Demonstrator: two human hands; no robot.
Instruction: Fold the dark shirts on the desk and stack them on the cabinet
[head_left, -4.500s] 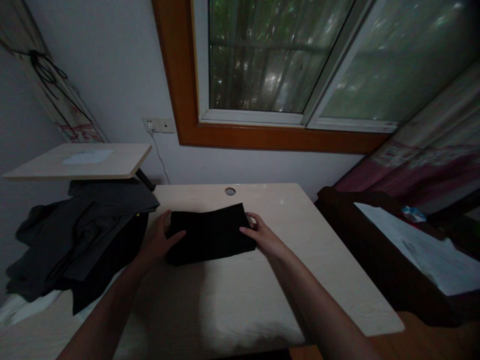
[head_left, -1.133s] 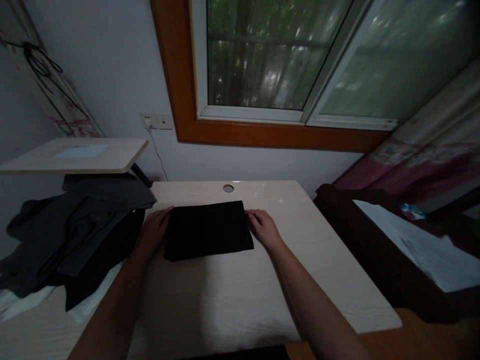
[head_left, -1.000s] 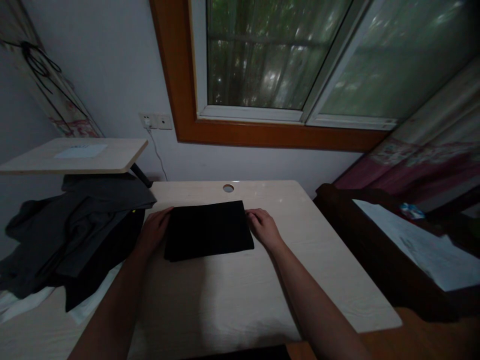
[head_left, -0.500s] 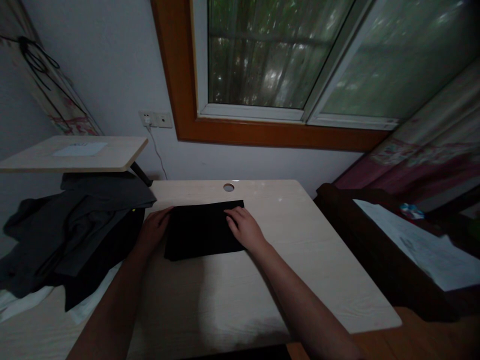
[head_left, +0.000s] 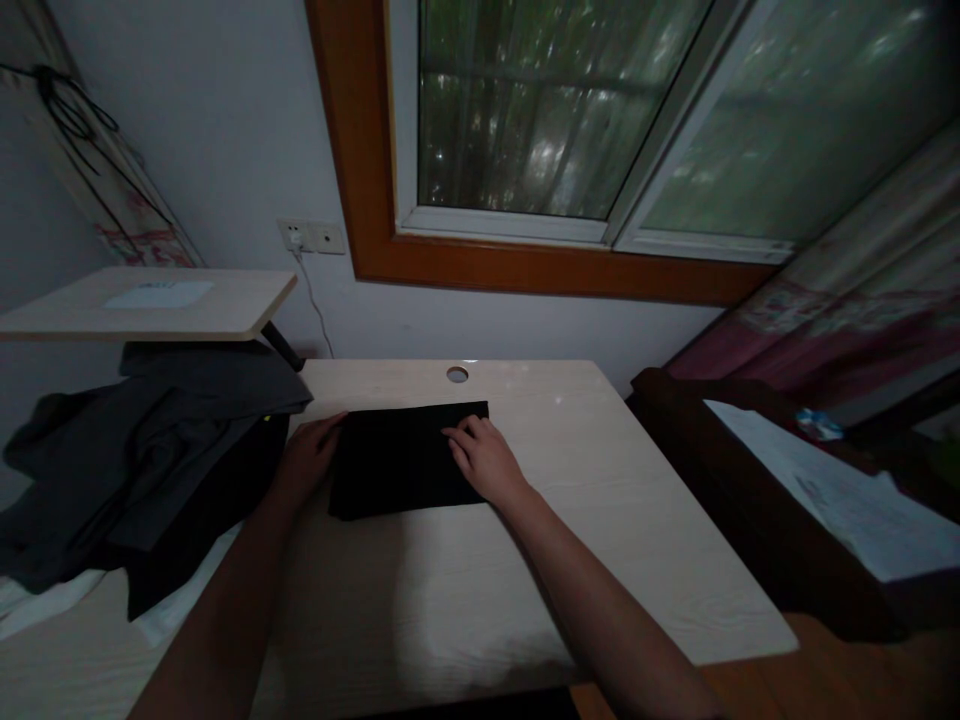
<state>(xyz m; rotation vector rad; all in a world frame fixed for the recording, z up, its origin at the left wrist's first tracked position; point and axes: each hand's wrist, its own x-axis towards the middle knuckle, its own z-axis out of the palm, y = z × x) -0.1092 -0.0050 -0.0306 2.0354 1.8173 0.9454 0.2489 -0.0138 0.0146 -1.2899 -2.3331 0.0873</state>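
Note:
A black folded cloth (head_left: 397, 465), probably a garment, lies flat as a neat rectangle on the pale wooden desk (head_left: 600, 560). My left hand (head_left: 306, 455) rests along its left edge, fingers stretched toward the far left corner. On the right part of the cloth lies my right hand (head_left: 484, 458), palm down, its fingers slightly bent and apart. Neither hand lifts the cloth. Left of my left hand is a loose heap of dark grey and black clothes (head_left: 150, 440), with some white fabric (head_left: 191, 580) under it.
A raised shelf (head_left: 247, 305) bearing a paper sheet overhangs the clothes heap. Near the desk's back edge is a round cable hole (head_left: 457, 374). Beyond the desk's right edge stands a dark brown piece of furniture (head_left: 750, 500) with a large white sheet (head_left: 832, 490) on it. A wall socket (head_left: 311, 237) holds a plug.
The fingers of my right hand have shifted slightly left and nearer to me over the cloth. My left hand and the cloth stay in place.

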